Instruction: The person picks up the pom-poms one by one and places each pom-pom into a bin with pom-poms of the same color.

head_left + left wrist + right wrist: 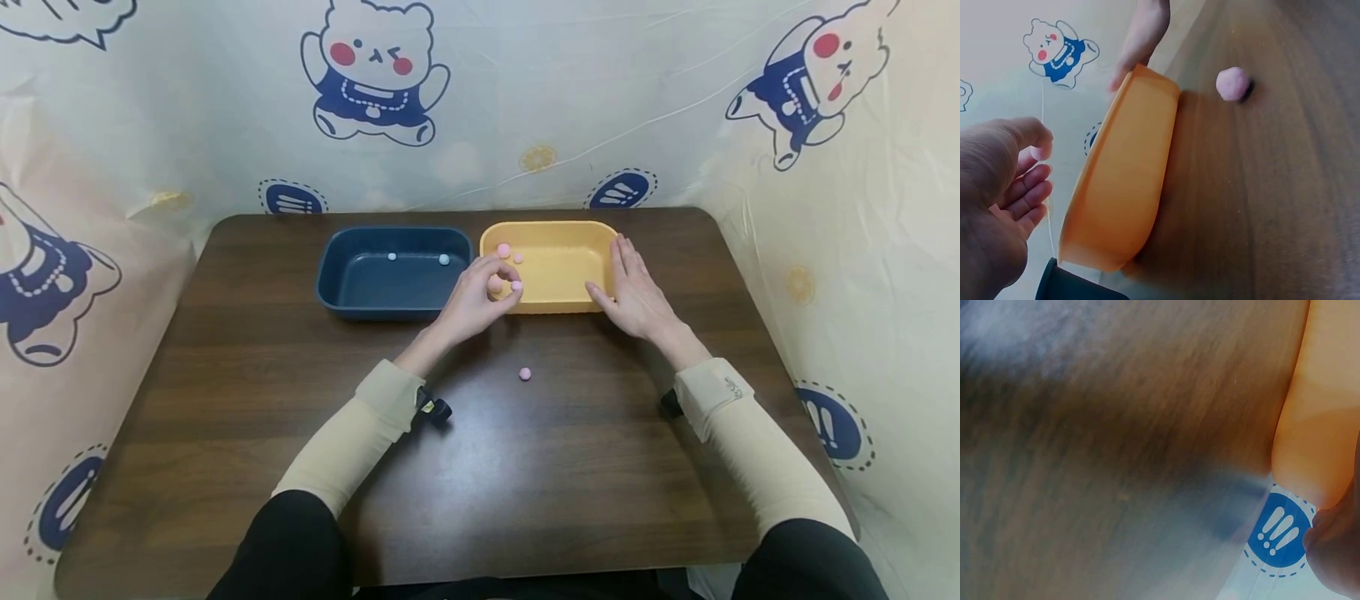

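Note:
Over the near left part of the yellow tray (570, 307), my left hand (474, 298) pinches a small pink ball (517, 286) between thumb and forefinger. In the left wrist view the same ball (1041, 152) is mostly hidden by the fingertips. Several pink balls, one of them a larger pink ball (504, 250), lie in the tray's left part. My right hand (637, 302) rests on the tray's right rim with fingers straight. On the table in front of the tray sits a single pink ball (525, 374), also seen as a pink ball (1232, 84) in the left wrist view.
A dark blue tray (360, 314) stands just left of the yellow one, holding a pale blue ball (392, 257) and another pale blue ball (444, 259). Both trays are near the back edge of the brown wooden table (247, 375). A printed curtain (495, 100) hangs behind.

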Demonstrator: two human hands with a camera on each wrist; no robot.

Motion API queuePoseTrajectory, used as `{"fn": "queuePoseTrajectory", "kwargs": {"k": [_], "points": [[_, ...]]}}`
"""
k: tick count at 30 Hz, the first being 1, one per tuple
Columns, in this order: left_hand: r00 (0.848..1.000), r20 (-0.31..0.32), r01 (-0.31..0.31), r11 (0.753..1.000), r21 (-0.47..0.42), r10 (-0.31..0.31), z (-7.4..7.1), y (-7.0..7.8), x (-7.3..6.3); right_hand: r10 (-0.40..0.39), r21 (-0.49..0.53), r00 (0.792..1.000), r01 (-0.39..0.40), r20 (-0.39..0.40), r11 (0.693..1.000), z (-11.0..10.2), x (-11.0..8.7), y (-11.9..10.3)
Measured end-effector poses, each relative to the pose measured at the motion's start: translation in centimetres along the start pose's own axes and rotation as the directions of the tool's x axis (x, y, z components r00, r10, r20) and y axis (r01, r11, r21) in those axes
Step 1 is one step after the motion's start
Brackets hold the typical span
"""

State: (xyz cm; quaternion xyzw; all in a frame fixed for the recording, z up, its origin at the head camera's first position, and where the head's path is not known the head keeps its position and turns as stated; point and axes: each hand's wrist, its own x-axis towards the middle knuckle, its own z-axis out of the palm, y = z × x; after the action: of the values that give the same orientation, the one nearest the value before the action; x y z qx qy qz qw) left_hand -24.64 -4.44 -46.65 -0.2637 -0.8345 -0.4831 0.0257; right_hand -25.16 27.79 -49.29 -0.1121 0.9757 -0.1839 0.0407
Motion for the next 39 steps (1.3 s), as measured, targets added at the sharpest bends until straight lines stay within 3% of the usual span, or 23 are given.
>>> {"fn": "queuePoseTrajectory", "kwargs": {"k": [12, 25, 35, 38, 39], "points": [[0.998, -0.012, 0.064, 0.992, 0.108, -0.063, 0.0, -1.1, 2.1, 0.006, -0.001, 1.000, -0.006, 0.012, 1.000, 0.0, 0.0, 0.0], [0.995, -0.017, 0.098, 0.987, 0.131, -0.097, 0.1, -1.8, 3.5, 0.004, -0.004, 1.000, -0.004, 0.009, 1.000, 0.0, 0.1, 0.0], [0.984, -0.014, 0.178, 0.971, 0.158, -0.178, 0.2, -2.0, 4.5, 0.005, -0.005, 1.000, -0.005, 0.005, 1.000, 0.1, 0.1, 0.0], [0.980, -0.009, 0.197, 0.967, 0.162, -0.199, 0.2, -2.4, 4.9, 0.008, -0.003, 1.000, -0.008, 0.007, 1.000, 0.1, 0.1, 0.0], [0.981, -0.009, 0.195, 0.969, 0.151, -0.196, 0.3, -3.3, 5.2, 0.008, -0.003, 1.000, -0.008, 0.006, 1.000, 0.1, 0.1, 0.0]]}}
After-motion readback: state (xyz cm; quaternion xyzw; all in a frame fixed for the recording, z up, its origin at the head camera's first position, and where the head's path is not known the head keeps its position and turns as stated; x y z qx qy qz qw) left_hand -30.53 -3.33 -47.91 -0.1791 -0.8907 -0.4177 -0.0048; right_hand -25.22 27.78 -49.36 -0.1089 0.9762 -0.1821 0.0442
